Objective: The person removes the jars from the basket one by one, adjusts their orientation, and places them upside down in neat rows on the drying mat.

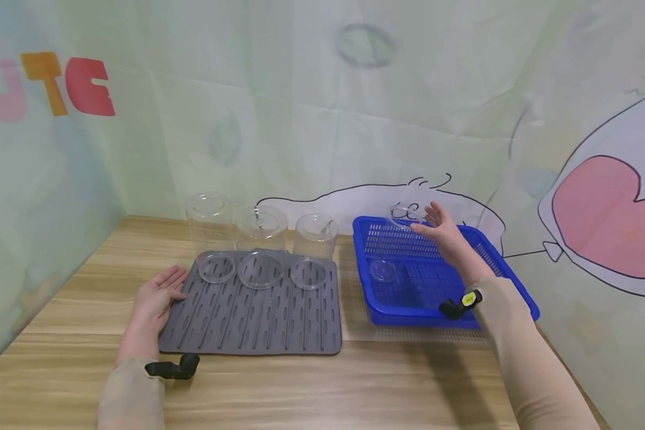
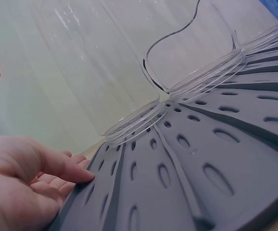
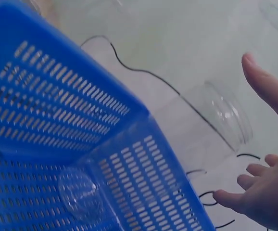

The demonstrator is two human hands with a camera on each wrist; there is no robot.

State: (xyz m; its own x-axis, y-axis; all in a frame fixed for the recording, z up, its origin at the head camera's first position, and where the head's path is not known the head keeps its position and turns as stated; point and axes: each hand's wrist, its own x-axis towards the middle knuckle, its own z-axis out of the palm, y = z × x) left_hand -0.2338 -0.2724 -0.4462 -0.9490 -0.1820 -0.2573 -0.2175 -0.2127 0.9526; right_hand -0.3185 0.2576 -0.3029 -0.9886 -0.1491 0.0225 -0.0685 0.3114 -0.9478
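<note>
My right hand [image 1: 444, 235], thumb and fingers spread, is beside the upper end of a clear plastic jar [image 1: 405, 216]. That jar stands in the blue basket [image 1: 373, 316], its ridged rim [image 3: 230, 115] above the basket's edge in the right wrist view. On the left, my left hand [image 1: 158, 295] lies at the side of a grey drying mat [image 1: 252, 328], fingers loose and thumb touching the mat's edge. Three clear jars stand in a row along the mat's back: a tall one [image 1: 209, 230], a wide one [image 1: 261, 239] and a shorter one [image 1: 316, 239], ridged rims down.
The mat and basket sit side by side on a wood-grain table [image 1: 258, 394]. A printed cloth backdrop [image 1: 301, 119] hangs close behind and on both sides. Each wrist carries a small black camera, one [image 1: 174, 367] on the left and one [image 1: 460, 304] on the right.
</note>
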